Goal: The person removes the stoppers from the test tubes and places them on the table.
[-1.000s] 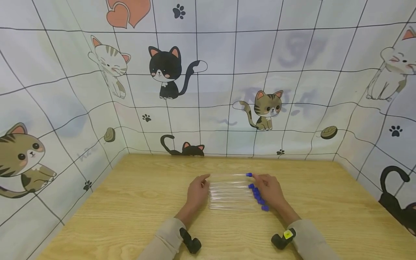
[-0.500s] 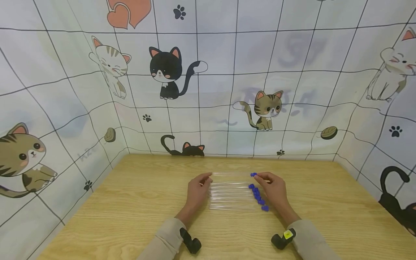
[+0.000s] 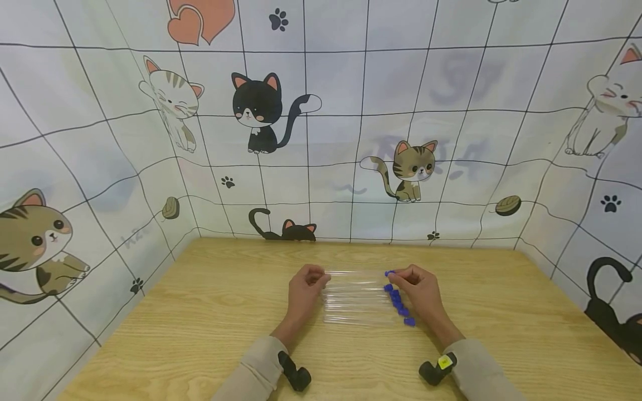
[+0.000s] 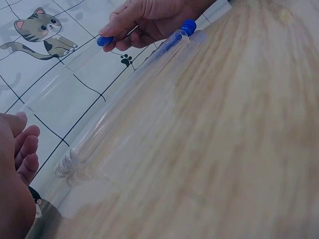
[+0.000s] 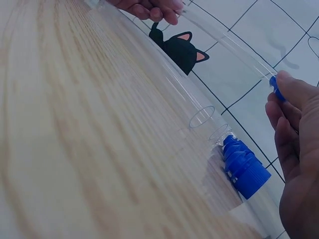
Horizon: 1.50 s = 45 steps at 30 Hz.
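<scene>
Between both hands a clear test tube is held sideways above the table, at the far side of a row of similar clear tubes. My left hand pinches its left end between thumb and fingers. At the other end, my right hand pinches a small blue cap, which meets the tube's end in the right wrist view. The lying tubes have blue caps along their right ends, just below the right hand. Fingers partly hide the held cap.
The light wood table runs back to a white cloth wall printed with cats and grid lines. Each sleeved wrist wears a small black camera, the left camera and the right camera.
The right fingers have gone from touching the cap to pinching it. Lifted slightly, the tube has come a little nearer the row. The left hand has closed its fingers on the tube's end.
</scene>
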Motion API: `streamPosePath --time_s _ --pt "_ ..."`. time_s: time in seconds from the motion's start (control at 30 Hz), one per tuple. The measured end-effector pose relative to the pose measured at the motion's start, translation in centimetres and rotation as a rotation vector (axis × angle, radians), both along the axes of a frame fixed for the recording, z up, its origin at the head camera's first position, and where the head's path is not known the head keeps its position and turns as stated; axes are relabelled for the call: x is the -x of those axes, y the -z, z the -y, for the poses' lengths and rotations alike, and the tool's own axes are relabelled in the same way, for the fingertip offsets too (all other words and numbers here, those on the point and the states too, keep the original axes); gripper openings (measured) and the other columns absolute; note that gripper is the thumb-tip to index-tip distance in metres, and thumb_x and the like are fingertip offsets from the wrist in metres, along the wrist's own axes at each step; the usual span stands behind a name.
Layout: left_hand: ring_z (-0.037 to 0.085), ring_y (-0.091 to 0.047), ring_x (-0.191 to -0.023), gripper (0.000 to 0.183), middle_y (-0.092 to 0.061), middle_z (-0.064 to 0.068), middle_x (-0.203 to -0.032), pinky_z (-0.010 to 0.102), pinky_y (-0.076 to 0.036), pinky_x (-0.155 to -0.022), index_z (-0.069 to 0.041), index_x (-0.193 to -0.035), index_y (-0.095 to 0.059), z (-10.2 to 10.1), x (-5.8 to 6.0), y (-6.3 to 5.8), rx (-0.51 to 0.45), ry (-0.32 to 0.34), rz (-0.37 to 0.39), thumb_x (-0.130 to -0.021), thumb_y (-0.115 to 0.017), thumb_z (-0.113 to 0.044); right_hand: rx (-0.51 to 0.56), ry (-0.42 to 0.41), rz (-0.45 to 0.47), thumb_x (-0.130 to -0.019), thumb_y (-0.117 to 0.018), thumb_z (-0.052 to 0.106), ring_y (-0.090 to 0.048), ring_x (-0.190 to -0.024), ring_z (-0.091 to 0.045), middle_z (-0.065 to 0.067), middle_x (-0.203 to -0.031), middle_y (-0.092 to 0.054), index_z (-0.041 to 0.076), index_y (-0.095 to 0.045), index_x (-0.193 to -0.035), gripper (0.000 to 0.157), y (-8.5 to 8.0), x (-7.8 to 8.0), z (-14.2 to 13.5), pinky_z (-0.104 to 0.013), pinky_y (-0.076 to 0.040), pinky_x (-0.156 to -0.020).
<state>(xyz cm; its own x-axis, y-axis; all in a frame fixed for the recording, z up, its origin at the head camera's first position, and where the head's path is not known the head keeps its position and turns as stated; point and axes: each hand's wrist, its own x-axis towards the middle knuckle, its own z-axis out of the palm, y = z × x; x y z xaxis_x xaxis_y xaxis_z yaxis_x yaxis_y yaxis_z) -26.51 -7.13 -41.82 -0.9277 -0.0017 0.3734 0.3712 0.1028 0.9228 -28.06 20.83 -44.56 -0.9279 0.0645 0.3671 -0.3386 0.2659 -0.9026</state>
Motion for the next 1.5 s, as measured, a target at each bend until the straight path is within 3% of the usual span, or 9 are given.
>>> streamPosePath --time_s 0.2,0.33,0.5,0.67,0.93,1.5 --pt "0.034 -0.063 -0.081 0.020 -0.066 0.020 -0.091 0.020 -0.048 -0.064 0.006 -0.102 -0.058 0.05 0.20 0.26 -0.004 0.043 -0.008 -0.089 -0.067 -0.005 -0.023 -0.007 -0.016 -0.084 -0.074 0.030 -0.064 -0.086 -0.016 -0.007 -0.094 -0.069 0.009 -0.063 -0.107 0.033 -0.10 -0.16 0.01 -0.023 -0.050 -0.074" --pt "0.040 -0.063 -0.083 0.023 -0.066 0.020 -0.092 0.020 -0.048 -0.065 0.007 -0.105 -0.057 0.10 0.16 0.19 0.005 0.073 -0.011 -0.089 -0.067 -0.006 -0.055 -0.018 -0.022 -0.084 -0.074 0.031 -0.064 -0.088 -0.018 -0.005 -0.098 -0.068 0.014 -0.067 -0.111 0.033 -0.08 -0.20 0.15 -0.024 -0.051 -0.075" --pt "0.043 -0.062 -0.083 0.022 -0.067 0.021 -0.091 0.020 -0.047 -0.067 0.003 -0.108 -0.060 0.08 0.14 0.19 0.027 0.091 -0.035 -0.090 -0.067 -0.006 -0.069 -0.017 -0.002 -0.082 -0.075 0.034 -0.064 -0.086 -0.020 -0.003 -0.099 -0.066 0.018 -0.070 -0.110 0.033 0.01 -0.25 0.26 -0.025 -0.052 -0.073" --pt "0.038 -0.064 -0.082 0.018 -0.067 0.018 -0.090 0.021 -0.048 -0.067 -0.001 -0.108 -0.065 0.05 0.04 0.29 0.059 0.093 -0.050 -0.090 -0.066 -0.006 -0.125 0.001 0.002 -0.082 -0.075 0.036 -0.063 -0.084 -0.020 0.000 -0.098 -0.066 0.014 -0.071 -0.111 0.037 0.16 -0.14 0.17 -0.025 -0.052 -0.071" --pt "0.029 -0.063 -0.082 0.018 -0.068 0.015 -0.089 0.022 -0.047 -0.068 0.004 -0.103 -0.065 0.01 -0.07 0.22 0.091 0.087 -0.044 -0.089 -0.068 -0.007 -0.173 0.059 0.051 -0.078 -0.075 0.046 -0.061 -0.083 -0.020 0.003 -0.093 -0.069 0.013 -0.073 -0.107 0.044 0.01 -0.15 0.26 -0.024 -0.049 -0.069" --pt "0.029 -0.063 -0.081 0.018 -0.067 0.016 -0.088 0.021 -0.048 -0.068 0.007 -0.101 -0.064 0.05 -0.10 0.18 0.072 0.107 -0.060 -0.088 -0.068 -0.005 -0.207 0.130 0.004 -0.077 -0.077 0.043 -0.066 -0.077 -0.015 0.006 -0.086 -0.072 0.019 -0.075 -0.095 0.030 -0.20 -0.25 0.74 -0.019 -0.048 -0.064"
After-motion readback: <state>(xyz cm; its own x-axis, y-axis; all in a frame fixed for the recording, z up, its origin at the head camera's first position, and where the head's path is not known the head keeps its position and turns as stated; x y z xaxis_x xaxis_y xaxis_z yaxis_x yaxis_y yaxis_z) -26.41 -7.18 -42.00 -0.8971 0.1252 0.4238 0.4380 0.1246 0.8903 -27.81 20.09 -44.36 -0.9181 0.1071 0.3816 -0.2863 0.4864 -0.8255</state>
